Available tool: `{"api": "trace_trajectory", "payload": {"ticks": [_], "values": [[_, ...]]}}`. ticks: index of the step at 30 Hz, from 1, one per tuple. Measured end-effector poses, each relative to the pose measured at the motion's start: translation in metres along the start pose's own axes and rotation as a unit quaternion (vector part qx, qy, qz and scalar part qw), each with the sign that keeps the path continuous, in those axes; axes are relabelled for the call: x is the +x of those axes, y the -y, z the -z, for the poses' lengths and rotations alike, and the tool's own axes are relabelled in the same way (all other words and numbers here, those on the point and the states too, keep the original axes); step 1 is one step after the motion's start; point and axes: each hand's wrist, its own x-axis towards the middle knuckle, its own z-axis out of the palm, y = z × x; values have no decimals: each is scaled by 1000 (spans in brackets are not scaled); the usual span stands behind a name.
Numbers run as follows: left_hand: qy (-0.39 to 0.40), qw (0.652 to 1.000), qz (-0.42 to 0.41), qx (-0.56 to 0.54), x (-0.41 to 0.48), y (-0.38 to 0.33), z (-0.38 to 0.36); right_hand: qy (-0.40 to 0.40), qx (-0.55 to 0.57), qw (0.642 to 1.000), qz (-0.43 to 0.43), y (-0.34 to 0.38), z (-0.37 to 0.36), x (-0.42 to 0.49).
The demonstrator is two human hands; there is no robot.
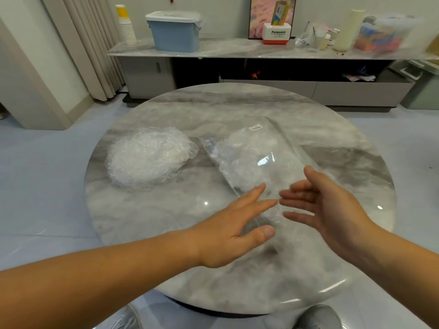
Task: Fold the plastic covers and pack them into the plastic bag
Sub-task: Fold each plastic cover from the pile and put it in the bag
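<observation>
**Hands, 2**
- Left hand (232, 233): reaching in over the near-left edge of the table (332, 269), palm facing down. Fingers (257, 205) stretching out straight and slightly apart, gripping nothing. Hovering over the near end of the plastic bag (268, 148); contact with the film: cannot tell.
- Right hand (332, 210): reaching in over the near-right edge, palm turning inward toward the left hand. Fingers (299, 200) extending loosely, gripping nothing. Fingertips nearly meeting those of the left hand above the bag's near end.

**Task items**
- Plastic bag, 1: clear, lying flat and running on a slant from the middle of the table toward the far-right edge.
  - Carrying 1 small white label (254, 127) at its far end.
  - Holding crumpled covers (237, 150) inside; number impossible to count.
- Pile of plastic covers (147, 157), 1: crinkled and whitish, sitting by the left edge, just beside the bag. Number of covers in it: cannot tell.

**Support**
- Table, 1: round with a grey marble top, carrying the bag and the pile.

**Surroundings**
- Sideboard (225, 49), 1: standing along the wall beyond the far edge.
- On the sideboard:
  - 1 stack of paper cups (127, 27)
  - 1 blue storage box (174, 34) with a white lid
  - 1 white-and-red carton (276, 33)
  - 1 cream roll (348, 29)
- Grey shoes (318, 317), 2: showing below the near edge.
</observation>
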Motion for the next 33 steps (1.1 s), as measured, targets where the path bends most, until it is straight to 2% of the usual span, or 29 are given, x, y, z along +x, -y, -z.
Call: {"api": "trace_trajectory", "payload": {"ticks": [2, 4, 7, 9, 12, 13, 17, 21, 26, 29, 33], "values": [[-21, 1000, -5, -15, -2, 0, 4, -47, -58, 996, 40, 9, -3, -8], [-73, 997, -11, -21, -6, 3, 11, -30, -59, 995, 79, 17, -13, -17], [-188, 980, 18, 59, -16, 18, 32, 108, -56, 987, 102, 14, -44, -28], [-231, 961, 90, 123, -20, 35, 53, 187, -150, 964, 112, 1, -63, -28], [-220, 931, 230, 180, -29, 69, 86, 254, -299, 912, 116, -17, -89, -19], [-207, 925, 252, 196, -32, 79, 93, 262, -341, 896, 113, -23, -93, -13], [-150, 912, 274, 265, -39, 105, 110, 254, -501, 817, 132, -48, -102, 11], [-132, 904, 290, 284, -39, 117, 116, 221, -576, 773, 146, -60, -94, 27], [-170, 893, 265, 322, -41, 120, 117, 186, -590, 768, 165, -58, -77, 41], [-210, 895, 217, 329, -43, 113, 115, 173, -590, 769, 176, -56, -67, 46], [-188, 899, 140, 369, -50, 83, 98, 174, -564, 789, 169, -50, -56, 38]]}}
